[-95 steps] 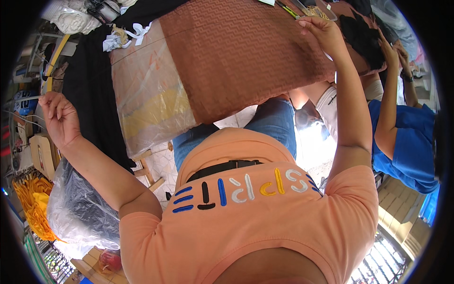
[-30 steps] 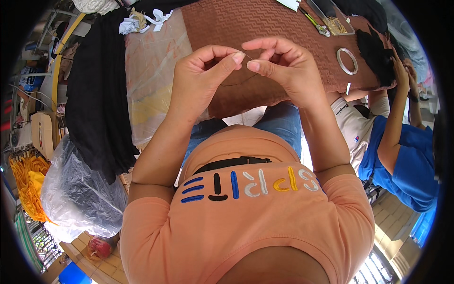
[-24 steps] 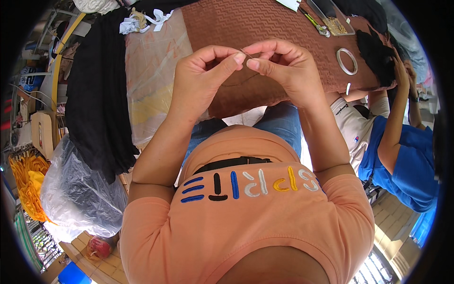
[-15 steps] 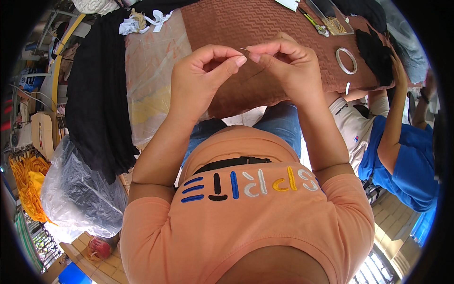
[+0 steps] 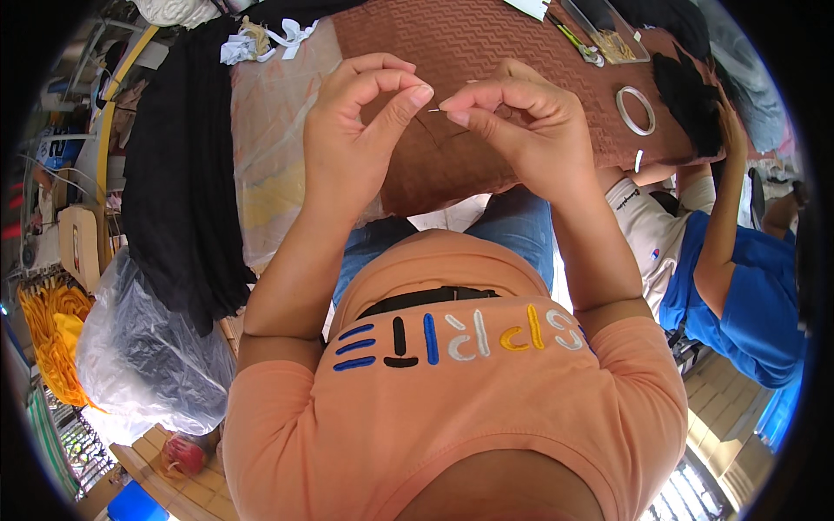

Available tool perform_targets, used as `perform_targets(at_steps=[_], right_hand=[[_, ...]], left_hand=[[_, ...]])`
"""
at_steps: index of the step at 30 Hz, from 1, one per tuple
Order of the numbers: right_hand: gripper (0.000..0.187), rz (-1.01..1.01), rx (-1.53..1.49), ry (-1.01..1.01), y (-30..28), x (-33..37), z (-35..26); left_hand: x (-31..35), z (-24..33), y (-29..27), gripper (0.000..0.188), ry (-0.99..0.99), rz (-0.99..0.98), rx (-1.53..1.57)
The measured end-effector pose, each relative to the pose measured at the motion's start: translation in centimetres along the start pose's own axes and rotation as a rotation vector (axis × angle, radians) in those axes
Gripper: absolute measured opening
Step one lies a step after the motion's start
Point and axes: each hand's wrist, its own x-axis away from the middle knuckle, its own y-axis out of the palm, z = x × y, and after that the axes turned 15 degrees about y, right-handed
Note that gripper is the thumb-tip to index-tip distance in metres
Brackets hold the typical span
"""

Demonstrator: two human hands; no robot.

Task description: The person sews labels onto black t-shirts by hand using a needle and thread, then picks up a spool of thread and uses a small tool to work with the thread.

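Over the brown textured cloth point(image 5: 434, 178), both my hands are raised close together, fingertips facing each other. My right hand point(image 5: 521, 113) pinches a thin needle point(image 5: 433, 110) between thumb and forefinger, its bright end sticking out toward the left. My left hand point(image 5: 360, 122) is closed in a pinch at the thumb and forefinger, just above and left of the needle. Whatever those fingers hold is too fine to make out. Faint dark lines like thread show below the needle, against the cloth.
White tape roll point(image 5: 636, 111), green-handled cutter point(image 5: 580, 43) and clear box point(image 5: 618, 39) lie at the right. Black fabric point(image 5: 178, 174) and plastic sheeting point(image 5: 269, 148) cover the left side. At the right, a person in blue point(image 5: 734, 286) reaches onto black cloth point(image 5: 686, 95).
My left hand has moved left and slightly up, opening a gap from the right fingertips. The needle now projects from my right pinch, slightly lower and farther left.
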Motion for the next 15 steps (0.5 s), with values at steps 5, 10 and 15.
perform_targets(at_steps=[5,10,15], right_hand=[[0.012,-0.125,-0.347,0.168,0.0,-0.3,0.1],[0.013,-0.116,-0.416,0.176,0.1,-0.3,0.2],[0.014,-0.085,-0.490,0.180,0.7,-0.3,0.3]], left_hand=[[0.7,0.2,0.3,0.014,-0.123,-0.080,0.228],[0.6,0.4,0.7,0.025,-0.134,-0.016,0.378],[0.3,1.8,1.3,0.026,-0.265,0.023,0.452]])
